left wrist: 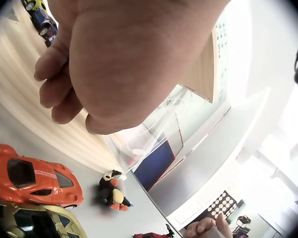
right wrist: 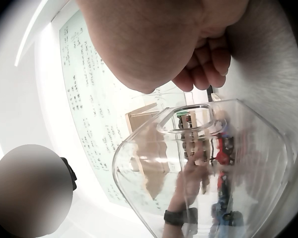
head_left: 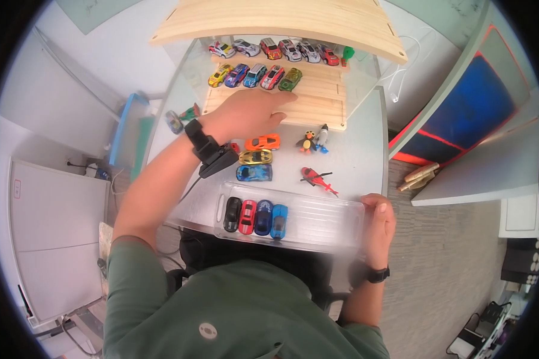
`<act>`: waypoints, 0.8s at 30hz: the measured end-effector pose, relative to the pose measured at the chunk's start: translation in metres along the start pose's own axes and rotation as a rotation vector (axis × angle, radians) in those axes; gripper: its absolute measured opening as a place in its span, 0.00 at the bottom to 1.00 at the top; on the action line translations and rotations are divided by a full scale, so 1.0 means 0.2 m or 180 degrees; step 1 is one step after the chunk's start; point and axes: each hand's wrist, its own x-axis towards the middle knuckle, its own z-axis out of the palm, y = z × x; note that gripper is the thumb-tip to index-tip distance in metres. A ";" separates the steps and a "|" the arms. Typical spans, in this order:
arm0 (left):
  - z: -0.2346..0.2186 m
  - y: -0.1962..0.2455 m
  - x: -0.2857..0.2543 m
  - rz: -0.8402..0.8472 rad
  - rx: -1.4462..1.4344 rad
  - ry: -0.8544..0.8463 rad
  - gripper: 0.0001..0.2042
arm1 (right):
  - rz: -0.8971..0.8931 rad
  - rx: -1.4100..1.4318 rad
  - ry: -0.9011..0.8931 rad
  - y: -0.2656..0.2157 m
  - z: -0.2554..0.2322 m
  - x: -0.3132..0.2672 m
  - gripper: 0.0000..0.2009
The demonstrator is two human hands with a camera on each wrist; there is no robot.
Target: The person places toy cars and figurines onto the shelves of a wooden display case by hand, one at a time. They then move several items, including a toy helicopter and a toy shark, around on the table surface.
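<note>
My left hand point(head_left: 245, 113) is over the lower wooden shelf step point(head_left: 317, 107), fingers bent loosely, with nothing visible in them. Just beyond its fingertips stands a green car point(head_left: 290, 79), at the end of a row of cars. Below the hand, orange point(head_left: 262, 142), gold point(head_left: 255, 157) and blue point(head_left: 254, 173) cars lie on the table. A clear tray point(head_left: 332, 224) holds black point(head_left: 232, 214), red point(head_left: 247, 216), dark blue point(head_left: 263, 217) and light blue point(head_left: 279, 222) cars. At the tray's right end is my right hand point(head_left: 378, 227), its fingers loosely bent beside the rim point(right wrist: 238, 101).
A penguin figure point(head_left: 307, 142) stands by a grey figure point(head_left: 323, 139), with a red helicopter point(head_left: 319, 180) nearer the tray. More cars line the upper step point(head_left: 251, 60) under a wooden top board point(head_left: 281, 21). Left of the shelf lie another car point(head_left: 174, 122) and a green-red toy point(head_left: 190, 112).
</note>
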 end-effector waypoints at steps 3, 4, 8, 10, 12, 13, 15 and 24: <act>0.01 -0.02 0.00 0.0054 0.0045 0.0090 0.25 | 0.0001 -0.0017 -0.0009 0.00 0.00 0.00 0.22; 0.01 -0.02 0.00 0.0086 0.0079 0.0139 0.24 | -0.0018 -0.0026 -0.0024 -0.01 0.00 0.00 0.22; -0.03 0.01 0.01 -0.0233 0.0048 -0.0040 0.24 | -0.0024 -0.0109 -0.0038 -0.03 0.00 0.00 0.22; -0.02 -0.01 0.01 -0.0197 0.0075 0.0219 0.20 | 0.0031 -0.0057 -0.0003 -0.02 0.00 0.00 0.22; -0.03 -0.02 0.01 -0.0268 0.0074 0.0354 0.18 | 0.0017 -0.0069 -0.0007 -0.02 0.00 0.00 0.22; -0.03 -0.02 0.01 -0.0340 0.0072 0.0490 0.17 | 0.0003 -0.0081 -0.0013 -0.02 0.00 0.00 0.22; -0.03 -0.04 0.01 -0.0413 0.0059 0.0584 0.16 | -0.0013 -0.0106 -0.0031 -0.03 0.00 0.00 0.22; -0.07 -0.10 -0.07 -0.0868 0.0159 0.0891 0.15 | -0.0004 -0.0129 -0.0013 -0.02 0.00 0.00 0.22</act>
